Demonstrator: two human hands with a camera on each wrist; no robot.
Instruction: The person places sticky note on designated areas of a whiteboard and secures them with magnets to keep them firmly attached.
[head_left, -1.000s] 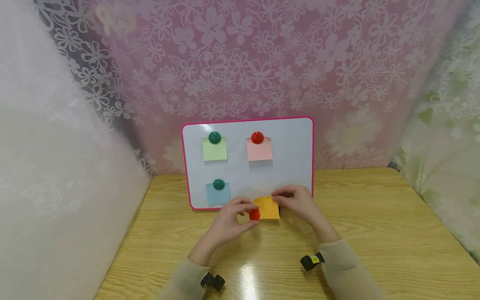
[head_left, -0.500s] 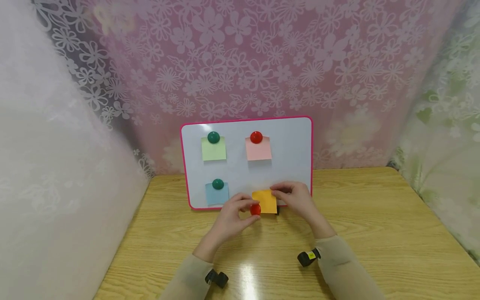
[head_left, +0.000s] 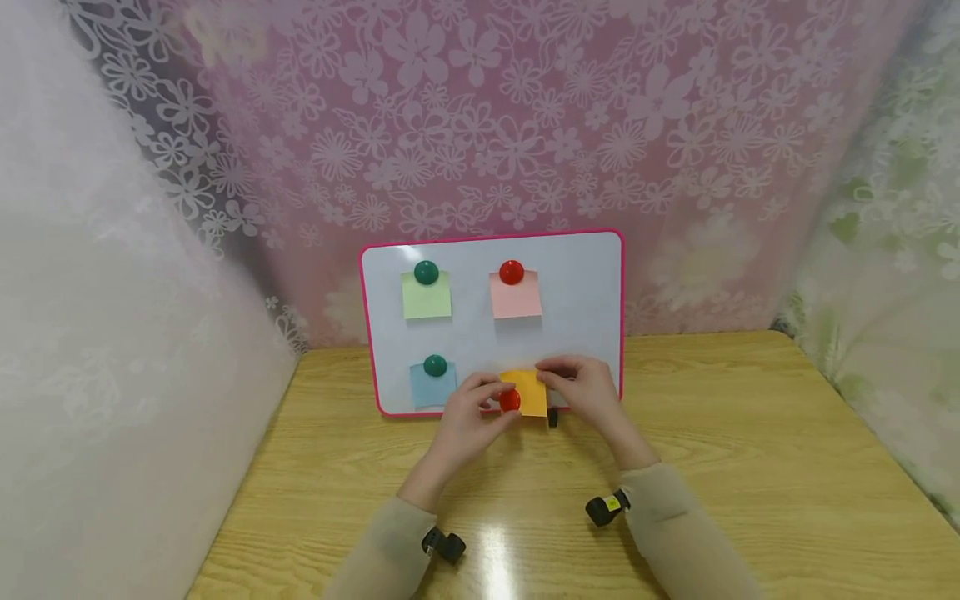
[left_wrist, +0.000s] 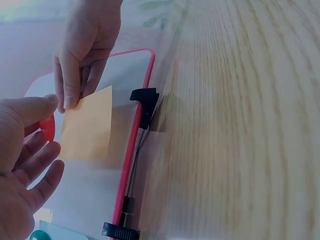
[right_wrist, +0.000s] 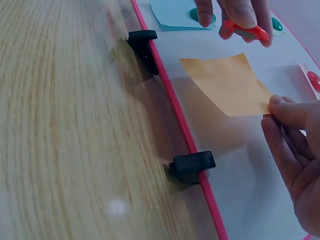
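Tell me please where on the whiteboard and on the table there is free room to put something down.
On the whiteboard, the strip right of the pink note is bare. The wooden table is bare on both sides of the forearms. The board's lower edge is crowded: the left hand holds a red magnet, the right hand pinches the orange note, beside the blue note.

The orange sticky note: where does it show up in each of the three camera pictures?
Head: the orange sticky note sits low centre, on the whiteboard.
Left wrist: left of centre, pinched by the right hand.
Right wrist: upper right of centre.
Shared landmark: the red magnet held in the left hand.
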